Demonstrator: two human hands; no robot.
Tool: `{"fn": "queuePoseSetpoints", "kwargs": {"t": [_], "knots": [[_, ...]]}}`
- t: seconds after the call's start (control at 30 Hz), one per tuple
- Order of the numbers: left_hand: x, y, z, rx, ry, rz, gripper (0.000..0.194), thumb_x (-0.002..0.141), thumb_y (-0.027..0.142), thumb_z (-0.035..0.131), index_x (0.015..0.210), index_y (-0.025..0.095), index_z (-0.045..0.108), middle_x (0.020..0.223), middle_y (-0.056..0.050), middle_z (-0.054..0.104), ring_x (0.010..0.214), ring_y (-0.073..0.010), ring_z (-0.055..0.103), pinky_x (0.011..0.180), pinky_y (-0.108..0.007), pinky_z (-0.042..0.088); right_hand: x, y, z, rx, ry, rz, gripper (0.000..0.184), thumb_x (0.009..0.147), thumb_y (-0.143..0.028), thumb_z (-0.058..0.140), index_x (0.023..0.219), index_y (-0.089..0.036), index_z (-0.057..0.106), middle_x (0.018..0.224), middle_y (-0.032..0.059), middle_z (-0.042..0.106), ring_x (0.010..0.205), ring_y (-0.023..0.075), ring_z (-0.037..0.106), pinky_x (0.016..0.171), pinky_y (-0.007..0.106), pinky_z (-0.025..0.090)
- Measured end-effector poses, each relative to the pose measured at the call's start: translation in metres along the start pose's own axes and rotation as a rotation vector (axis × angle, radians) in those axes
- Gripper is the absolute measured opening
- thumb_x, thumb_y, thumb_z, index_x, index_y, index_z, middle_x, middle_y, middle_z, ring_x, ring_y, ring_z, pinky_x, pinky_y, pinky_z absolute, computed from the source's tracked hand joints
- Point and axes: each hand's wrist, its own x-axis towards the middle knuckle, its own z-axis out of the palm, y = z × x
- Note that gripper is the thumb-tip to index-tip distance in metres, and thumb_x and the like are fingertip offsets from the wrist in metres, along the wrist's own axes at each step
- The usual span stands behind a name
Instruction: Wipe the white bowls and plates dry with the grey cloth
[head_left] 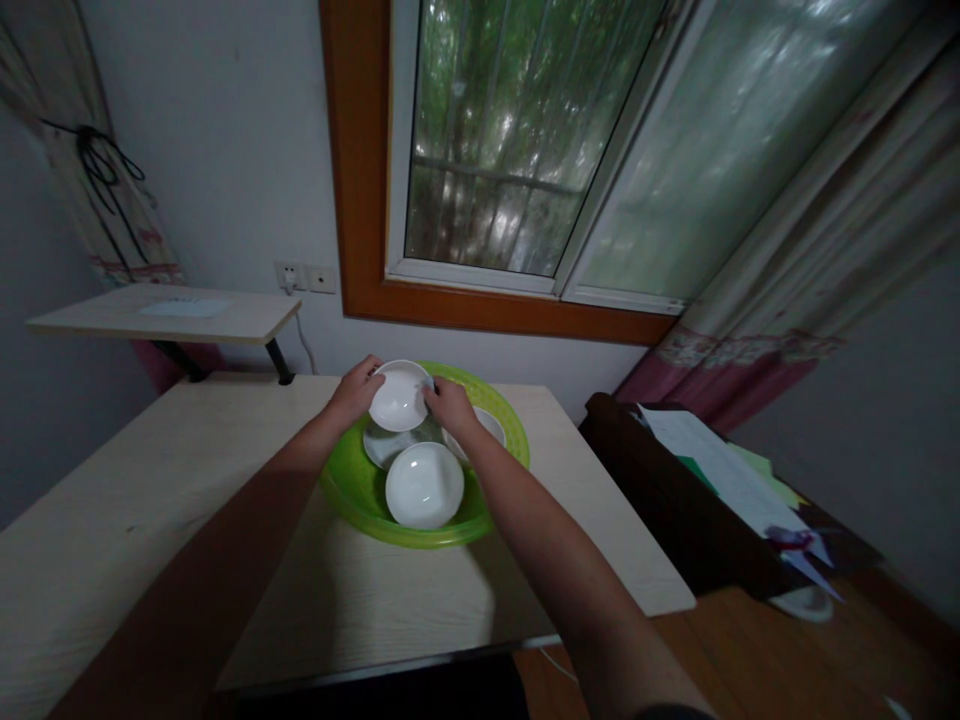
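Between my two hands is a white bowl (400, 398), tilted toward me over the far left part of a green plastic basin (352, 500). My left hand (358, 390) grips its left rim with the thumb on top. At its right rim, my right hand (451, 402) pinches the edge, fingers partly hidden. Another white bowl (425, 487) lies in the near part of the basin. Partly behind my right wrist is a further white bowl (491, 427). A pale dish (381, 447) shows under the held bowl.
The basin stands on a light wooden table (225, 450). A small raised shelf (172, 312) carries a sheet of paper at the back left. Behind are wall sockets (306, 277) and a window (502, 150). A dark brown piece of furniture (652, 480) with papers stands right.
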Motion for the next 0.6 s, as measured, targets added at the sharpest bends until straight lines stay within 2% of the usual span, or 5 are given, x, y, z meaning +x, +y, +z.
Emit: {"fn": "queuePoseSetpoints", "kwargs": {"t": [0.13, 0.3, 0.43, 0.6], "knots": [[-0.002, -0.003, 0.002, 0.039, -0.101, 0.066, 0.019, 0.079, 0.029, 0.047, 0.091, 0.022, 0.058, 0.086, 0.000, 0.062, 0.083, -0.0187, 0.059, 0.073, -0.029, 0.045, -0.004, -0.003, -0.005, -0.035, 0.015, -0.064, 0.028, 0.098, -0.028, 0.048, 0.112, -0.017, 0.070, 0.109, 0.0109, 0.075, 0.098, 0.0218, 0.068, 0.086, 0.027, 0.047], [-0.003, -0.003, 0.005, 0.088, -0.191, 0.157, 0.025, 0.080, 0.028, 0.047, 0.097, 0.021, 0.063, 0.095, -0.003, 0.067, 0.092, -0.0214, 0.062, 0.084, -0.033, 0.048, -0.006, -0.008, -0.008, -0.044, 0.027, -0.190, 0.029, 0.096, -0.024, 0.051, 0.119, -0.021, 0.068, 0.114, 0.0098, 0.074, 0.101, 0.0233, 0.068, 0.091, 0.029, 0.047], [-0.004, 0.000, 0.006, 0.120, -0.188, 0.205, 0.026, 0.080, 0.026, 0.048, 0.099, 0.021, 0.065, 0.104, -0.005, 0.069, 0.099, -0.0227, 0.062, 0.092, -0.035, 0.047, -0.006, -0.011, -0.009, -0.035, 0.036, -0.236, 0.029, 0.096, -0.024, 0.052, 0.120, -0.023, 0.069, 0.117, 0.0089, 0.073, 0.103, 0.0240, 0.068, 0.092, 0.031, 0.047], [-0.005, 0.001, 0.004, 0.102, -0.123, 0.200, 0.028, 0.080, 0.026, 0.048, 0.103, 0.021, 0.065, 0.105, -0.006, 0.070, 0.099, -0.0224, 0.062, 0.093, -0.035, 0.047, -0.006, -0.012, -0.009, 0.047, 0.083, -0.212, 0.030, 0.096, -0.024, 0.054, 0.122, -0.023, 0.069, 0.116, 0.0084, 0.074, 0.103, 0.0220, 0.068, 0.092, 0.028, 0.047]]}}
